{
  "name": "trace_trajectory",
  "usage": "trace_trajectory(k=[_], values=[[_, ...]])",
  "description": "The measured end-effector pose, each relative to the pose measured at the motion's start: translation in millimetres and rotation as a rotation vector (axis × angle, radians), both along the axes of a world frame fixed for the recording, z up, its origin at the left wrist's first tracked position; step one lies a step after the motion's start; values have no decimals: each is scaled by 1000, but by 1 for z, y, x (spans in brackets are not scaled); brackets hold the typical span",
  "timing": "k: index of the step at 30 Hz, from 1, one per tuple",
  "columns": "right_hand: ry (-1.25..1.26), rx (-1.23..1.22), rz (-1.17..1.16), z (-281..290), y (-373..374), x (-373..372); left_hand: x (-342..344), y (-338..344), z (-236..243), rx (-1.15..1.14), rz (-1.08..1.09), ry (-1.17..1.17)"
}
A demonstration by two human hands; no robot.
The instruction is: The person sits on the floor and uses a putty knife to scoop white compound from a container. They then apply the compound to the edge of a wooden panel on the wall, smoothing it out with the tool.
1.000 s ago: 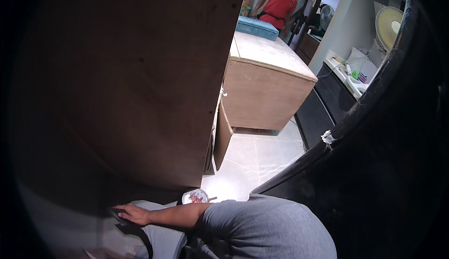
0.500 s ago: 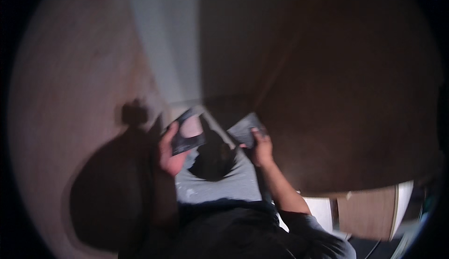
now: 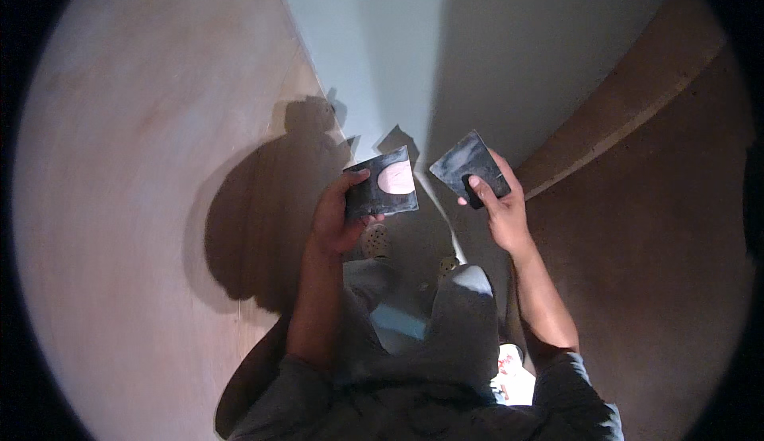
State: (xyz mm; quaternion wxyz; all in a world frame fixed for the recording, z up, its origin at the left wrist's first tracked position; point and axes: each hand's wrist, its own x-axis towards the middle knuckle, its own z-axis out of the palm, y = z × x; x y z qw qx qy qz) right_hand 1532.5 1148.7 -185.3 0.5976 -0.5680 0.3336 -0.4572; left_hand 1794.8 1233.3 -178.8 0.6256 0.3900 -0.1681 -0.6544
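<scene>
My left hand (image 3: 341, 216) is closed round a flat, dark, smeared putty spreader (image 3: 366, 196), its thumb on the upper face. A smooth pale pink patch of filler (image 3: 395, 178) lies on that spreader at its right end. To the right, my right hand (image 3: 506, 210) grips a second dark square putty spreader (image 3: 468, 164), tilted with one corner pointing up. Its thumb presses on the face and the other fingers are partly hidden behind. A gap separates the two spreaders, and neither one touches a wall.
A pinkish-brown smeared panel (image 3: 143, 162) rises at left, meeting a pale blue-grey surface (image 3: 374, 43). On the right stands a dark brown panel (image 3: 637, 266) with a lighter strip along its edge. Below are my knees (image 3: 465, 306) and a spotted shoe (image 3: 376, 240).
The view has shifted, and both hands now appear higher and farther right, brighter and sharper. Each still holds its spreader; the left one has turned closer to level.
</scene>
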Motion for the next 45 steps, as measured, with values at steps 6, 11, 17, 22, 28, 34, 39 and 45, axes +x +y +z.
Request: trace_trajectory(k=[6,11,17,22,28,34,39,45], values=[[204,-547,163,40,-10,-11,-27,24,30,133,49,-96],[366,-862,340,57,-19,-33,-46,24,25,213,-67,-76],[550,-976,449,58,-26,-50,-60,13,18,164,-118,-136],[639,-988,504,56,-31,-51,-61,0,16,144,-195,-118],[680,-874,556,49,-41,-51,-51,0,-3,176,22,-45],[166,10,103,-28,-67,-17,-39,33,12,62,122,92],[125,-201,-5,-37,-82,97,-32,36,-3,-98,-40,245],[143,-498,-129,-46,-86,178,-20,34,-20,-48,-138,358]])
